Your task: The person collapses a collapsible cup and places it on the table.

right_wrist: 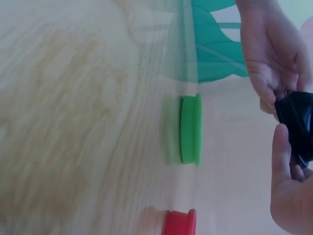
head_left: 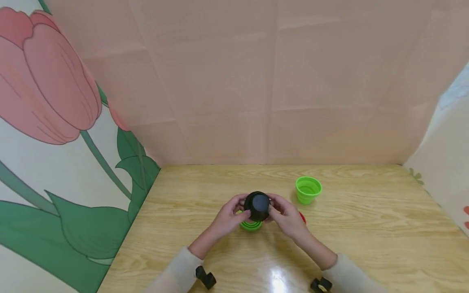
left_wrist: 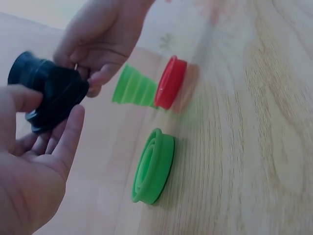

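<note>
A black collapsible cup (head_left: pixel 257 206) is held up over the table between both hands. My left hand (head_left: pixel 228 217) grips its left side, thumb on the outer wall. Opposite it, my right hand (head_left: pixel 288 218) pinches the right side with thumb and fingers. In the left wrist view the black cup (left_wrist: pixel 46 90) is partly extended, with stepped walls. Below it on the table lies a green folded cup (head_left: pixel 251 226), its rings nested flat. A red folded cup (left_wrist: pixel 171 83) sits to the right, mostly hidden behind my right hand in the head view.
An extended green cup (head_left: pixel 308 190) stands upright farther back and to the right. The wood-grain table (head_left: pixel 366 228) ends at a plain pinkish backdrop (head_left: pixel 227 101). A tulip-printed panel (head_left: pixel 73 171) borders its left side.
</note>
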Tool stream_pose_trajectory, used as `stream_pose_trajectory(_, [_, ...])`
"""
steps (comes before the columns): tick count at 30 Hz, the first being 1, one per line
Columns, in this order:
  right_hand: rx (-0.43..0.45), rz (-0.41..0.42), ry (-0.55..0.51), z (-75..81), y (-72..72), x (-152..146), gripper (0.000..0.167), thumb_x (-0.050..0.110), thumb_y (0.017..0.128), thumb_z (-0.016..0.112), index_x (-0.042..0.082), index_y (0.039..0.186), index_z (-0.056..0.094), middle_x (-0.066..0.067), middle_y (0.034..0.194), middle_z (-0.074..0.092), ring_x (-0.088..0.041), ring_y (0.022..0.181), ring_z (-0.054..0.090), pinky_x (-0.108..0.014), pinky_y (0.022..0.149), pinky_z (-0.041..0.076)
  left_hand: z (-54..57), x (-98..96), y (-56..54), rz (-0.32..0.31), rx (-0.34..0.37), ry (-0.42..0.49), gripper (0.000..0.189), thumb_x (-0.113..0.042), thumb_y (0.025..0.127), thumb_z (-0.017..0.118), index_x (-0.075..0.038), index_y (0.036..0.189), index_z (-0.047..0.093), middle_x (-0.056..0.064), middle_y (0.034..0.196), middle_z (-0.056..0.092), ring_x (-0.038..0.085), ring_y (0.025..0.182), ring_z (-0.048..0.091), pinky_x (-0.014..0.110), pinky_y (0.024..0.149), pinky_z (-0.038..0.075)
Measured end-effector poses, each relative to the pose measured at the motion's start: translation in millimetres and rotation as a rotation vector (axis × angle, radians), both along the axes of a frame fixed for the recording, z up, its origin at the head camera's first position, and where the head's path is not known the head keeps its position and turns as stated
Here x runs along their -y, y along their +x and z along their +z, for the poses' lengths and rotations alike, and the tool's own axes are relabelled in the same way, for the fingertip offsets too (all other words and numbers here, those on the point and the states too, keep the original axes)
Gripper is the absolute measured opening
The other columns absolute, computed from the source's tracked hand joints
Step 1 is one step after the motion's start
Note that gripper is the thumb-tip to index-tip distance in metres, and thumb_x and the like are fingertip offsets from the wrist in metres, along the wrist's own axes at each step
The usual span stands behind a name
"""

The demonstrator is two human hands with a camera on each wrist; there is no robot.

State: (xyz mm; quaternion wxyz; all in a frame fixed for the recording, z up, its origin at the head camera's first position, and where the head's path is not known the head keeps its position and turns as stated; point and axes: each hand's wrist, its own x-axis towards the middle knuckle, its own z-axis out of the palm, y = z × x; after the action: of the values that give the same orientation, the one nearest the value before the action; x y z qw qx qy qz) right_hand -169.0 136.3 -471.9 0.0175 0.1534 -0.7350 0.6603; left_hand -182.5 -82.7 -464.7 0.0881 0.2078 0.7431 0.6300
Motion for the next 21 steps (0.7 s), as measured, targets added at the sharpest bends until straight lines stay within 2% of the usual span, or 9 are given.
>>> stream_pose_trajectory(5, [0.106,0.066,-0.037,3.8,2.0,0.6,0.045,0.008,0.102,0.059,-0.005,0.144,0.045,-0.021,0.112,0.061,-0.015,0.094,0.068,-0.039,0.082,0.062,-1.7,-2.2,-1.8,0.121,-0.011,0.009,0.045,-0.008,0.096,0.067,-0.002,0.139,0.055,0.009,0.110,0.064,0.015,0.104,0.059,0.031,0.097,0.048])
stream_pose_trajectory(9, [0.146,0.111,-0.065,6.8,4.3,2.7,0.053,0.005,0.101,0.060,-0.005,0.148,0.038,-0.026,0.121,0.056,-0.016,0.105,0.064,-0.037,0.088,0.060,-1.8,-3.7,-2.7,0.154,-0.008,0.021,0.046,-0.009,0.095,0.067,-0.001,0.140,0.056,0.012,0.113,0.066,0.018,0.109,0.061,0.032,0.099,0.049])
stream_pose_trajectory(14, [0.178,0.050,-0.115,6.6,4.2,6.0,0.051,0.000,0.099,0.059,-0.005,0.147,0.041,-0.023,0.120,0.054,-0.012,0.103,0.067,-0.041,0.086,0.061,-0.9,-4.4,-2.5,0.119,0.013,0.035,0.048,-0.010,0.096,0.066,0.000,0.142,0.053,0.015,0.120,0.064,0.021,0.113,0.059,0.030,0.099,0.048])
stream_pose_trajectory(17, [0.171,0.029,-0.133,4.5,4.1,6.2,0.051,0.000,0.099,0.060,-0.006,0.146,0.042,-0.023,0.120,0.049,-0.011,0.102,0.067,-0.045,0.087,0.060,-0.6,-5.2,-1.2,0.088,0.015,0.052,0.052,-0.006,0.096,0.066,0.002,0.144,0.050,0.019,0.123,0.062,0.020,0.109,0.059,0.027,0.096,0.051])
stream_pose_trajectory(21, [0.163,0.019,-0.132,2.4,2.7,6.4,0.052,0.000,0.099,0.061,-0.003,0.148,0.043,-0.022,0.120,0.046,-0.012,0.102,0.067,-0.046,0.087,0.060,-3.0,-7.5,-2.1,0.084,0.016,0.077,0.056,-0.001,0.093,0.067,0.004,0.145,0.047,0.022,0.124,0.060,0.016,0.102,0.058,0.021,0.088,0.055])
